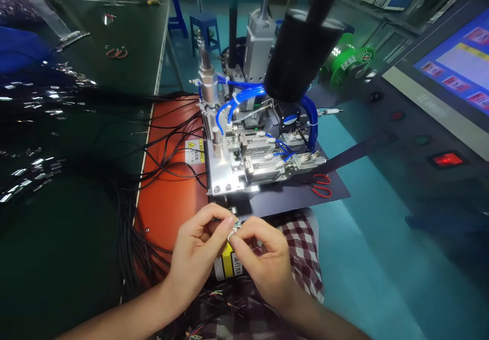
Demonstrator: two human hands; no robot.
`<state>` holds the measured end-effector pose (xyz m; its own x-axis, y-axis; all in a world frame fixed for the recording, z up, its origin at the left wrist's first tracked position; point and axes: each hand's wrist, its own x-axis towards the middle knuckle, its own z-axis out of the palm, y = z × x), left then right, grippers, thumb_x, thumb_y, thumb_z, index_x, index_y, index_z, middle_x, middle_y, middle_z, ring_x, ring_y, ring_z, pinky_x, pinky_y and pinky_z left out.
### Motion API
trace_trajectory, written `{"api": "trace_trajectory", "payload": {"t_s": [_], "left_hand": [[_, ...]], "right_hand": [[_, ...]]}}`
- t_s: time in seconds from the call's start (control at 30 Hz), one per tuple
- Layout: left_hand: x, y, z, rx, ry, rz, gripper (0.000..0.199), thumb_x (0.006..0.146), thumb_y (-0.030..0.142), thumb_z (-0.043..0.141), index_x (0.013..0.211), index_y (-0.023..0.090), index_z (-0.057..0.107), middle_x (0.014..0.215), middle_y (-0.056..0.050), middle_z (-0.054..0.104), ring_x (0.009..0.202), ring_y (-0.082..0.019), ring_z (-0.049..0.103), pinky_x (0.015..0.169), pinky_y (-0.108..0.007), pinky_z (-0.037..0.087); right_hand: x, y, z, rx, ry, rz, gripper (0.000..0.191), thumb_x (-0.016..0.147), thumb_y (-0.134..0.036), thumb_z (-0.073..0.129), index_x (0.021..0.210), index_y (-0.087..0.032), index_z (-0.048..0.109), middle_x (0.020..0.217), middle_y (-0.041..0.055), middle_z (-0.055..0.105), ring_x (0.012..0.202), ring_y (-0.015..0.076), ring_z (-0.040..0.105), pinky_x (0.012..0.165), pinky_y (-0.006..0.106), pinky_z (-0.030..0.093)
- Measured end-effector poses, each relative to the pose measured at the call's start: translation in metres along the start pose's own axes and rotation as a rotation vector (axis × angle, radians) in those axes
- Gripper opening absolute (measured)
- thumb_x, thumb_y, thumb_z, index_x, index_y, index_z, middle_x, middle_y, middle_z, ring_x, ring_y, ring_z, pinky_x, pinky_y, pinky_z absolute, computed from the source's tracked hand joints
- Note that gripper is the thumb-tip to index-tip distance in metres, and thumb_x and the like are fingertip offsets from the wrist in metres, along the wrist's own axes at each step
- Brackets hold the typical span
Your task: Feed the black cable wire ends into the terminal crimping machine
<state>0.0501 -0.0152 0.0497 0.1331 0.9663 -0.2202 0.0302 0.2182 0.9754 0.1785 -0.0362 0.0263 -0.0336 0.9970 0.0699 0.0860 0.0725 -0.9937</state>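
Note:
My left hand (204, 243) and my right hand (263, 258) meet in front of the machine, fingertips nearly touching. Both are closed in a pinch on a small white-and-green piece (237, 224), mostly hidden by the fingers. What kind of piece it is, I cannot tell. Just beyond the fingertips stands the metal machine fixture (263, 161) with blue air tubes. Below the hands lie black cables (217, 307) with stripped, coloured wire ends, over my lap. A yellow-and-white label (228, 263) shows between the wrists.
Black cables (130, 238) run across the orange machine base (171, 197) at left. Red-handled scissors (321, 186) lie on the dark plate at right. A black nozzle (298, 59) hangs overhead. A control panel with a screen (454, 64) stands right, near a green spool (347, 59).

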Motion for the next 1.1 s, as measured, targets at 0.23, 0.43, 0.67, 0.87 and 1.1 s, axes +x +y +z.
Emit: {"api": "trace_trajectory", "payload": {"t_s": [0.23, 0.43, 0.67, 0.87, 1.1], "left_hand": [[0.002, -0.005, -0.005, -0.024, -0.027, -0.082, 0.021, 0.084, 0.033, 0.059, 0.072, 0.016, 0.056, 0.068, 0.003, 0.047, 0.055, -0.007, 0.037, 0.049, -0.02, 0.029], [0.005, -0.013, -0.009, -0.167, -0.126, -0.281, 0.026, 0.085, 0.04, 0.058, 0.074, 0.017, 0.053, 0.058, 0.006, 0.038, 0.05, -0.006, 0.032, 0.047, -0.019, 0.026], [0.006, 0.003, -0.011, -0.002, -0.178, -0.275, 0.021, 0.081, 0.038, 0.063, 0.085, 0.017, 0.059, 0.069, 0.003, 0.051, 0.061, -0.009, 0.043, 0.054, -0.018, 0.035], [0.002, 0.002, -0.01, -0.015, -0.147, -0.346, 0.026, 0.08, 0.042, 0.062, 0.074, 0.017, 0.057, 0.058, 0.006, 0.042, 0.05, -0.007, 0.033, 0.042, -0.018, 0.025], [0.005, -0.005, -0.013, -0.17, -0.174, -0.364, 0.024, 0.081, 0.038, 0.063, 0.075, 0.015, 0.06, 0.061, 0.005, 0.045, 0.053, -0.006, 0.036, 0.045, -0.017, 0.026]], "right_hand": [[0.001, 0.001, 0.001, 0.032, 0.031, 0.035, 0.02, 0.079, -0.012, 0.06, 0.06, -0.018, 0.056, 0.061, -0.003, 0.05, 0.057, 0.0106, 0.045, 0.055, 0.025, 0.035], [0.001, 0.005, 0.006, 0.207, 0.014, 0.21, 0.019, 0.078, -0.014, 0.059, 0.059, -0.017, 0.059, 0.057, -0.0035, 0.05, 0.053, 0.0101, 0.042, 0.053, 0.025, 0.034], [0.0, 0.008, 0.003, 0.081, 0.071, 0.055, 0.02, 0.079, -0.014, 0.06, 0.06, -0.017, 0.055, 0.06, -0.0035, 0.048, 0.056, 0.0099, 0.044, 0.053, 0.024, 0.035], [-0.001, 0.007, 0.007, 0.023, 0.063, -0.016, 0.021, 0.08, -0.012, 0.058, 0.06, -0.017, 0.053, 0.059, -0.0039, 0.048, 0.056, 0.0093, 0.044, 0.053, 0.023, 0.035], [0.001, 0.013, 0.009, 0.012, 0.064, -0.008, 0.021, 0.081, -0.013, 0.059, 0.061, -0.017, 0.054, 0.06, -0.0038, 0.048, 0.056, 0.0097, 0.045, 0.054, 0.023, 0.036]]}}
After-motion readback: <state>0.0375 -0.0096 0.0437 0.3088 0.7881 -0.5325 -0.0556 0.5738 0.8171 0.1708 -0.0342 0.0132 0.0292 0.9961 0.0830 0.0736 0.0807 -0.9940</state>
